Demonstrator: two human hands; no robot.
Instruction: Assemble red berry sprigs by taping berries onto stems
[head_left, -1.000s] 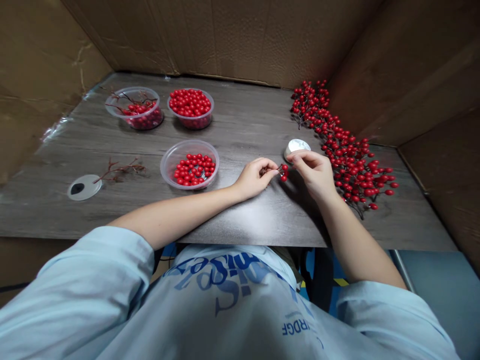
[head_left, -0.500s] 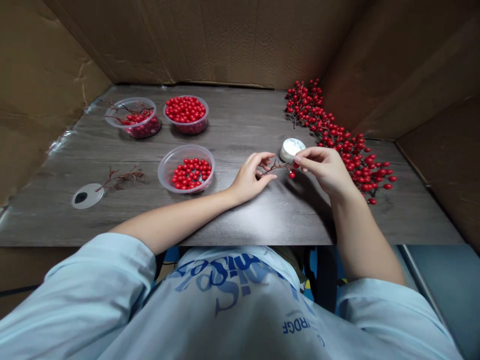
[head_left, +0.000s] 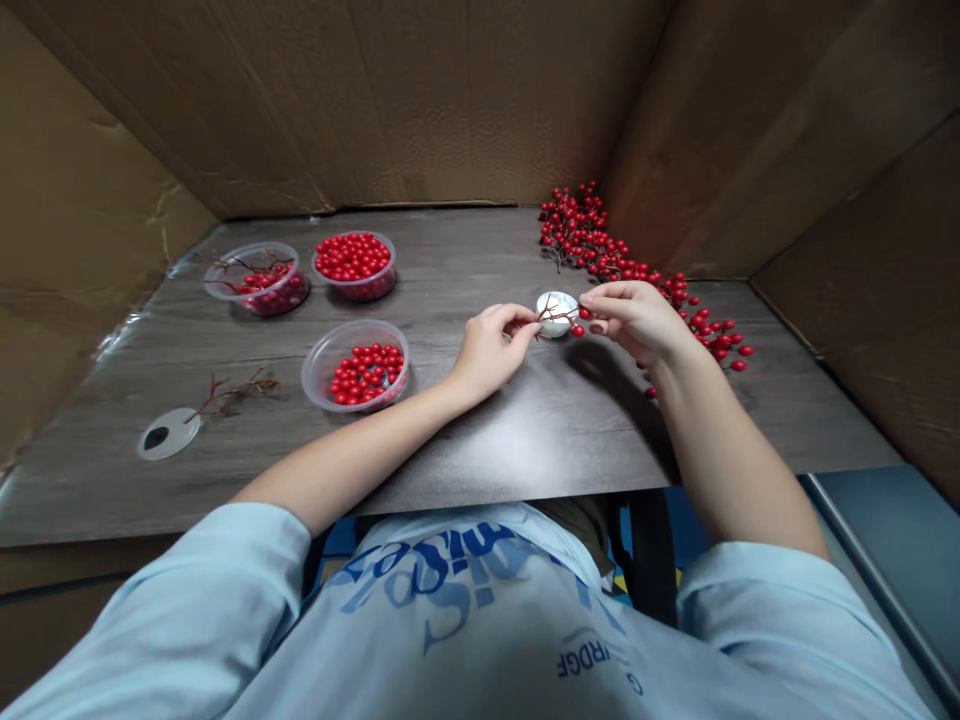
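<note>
My left hand pinches a thin brown artificial twig between thumb and fingertips. At the twig's right end, my right hand is closed with its fingertips on a red berry. Another red berry hangs on the twig just below those fingertips. Behind the twig stands a small round tub with white contents, partly covered by it. My right hand hides part of the pile of berry-laden branches.
At left are a tub of loose berries, a fuller berry tub and one holding berries and twigs. A bare twig rests by a white disc with a dark spot. Cardboard walls enclose the table.
My left thumb and fingers have closed on the twig; before, they were apart around it. The whole view has shifted a little. My right hand stays at the twig's berry end.
</note>
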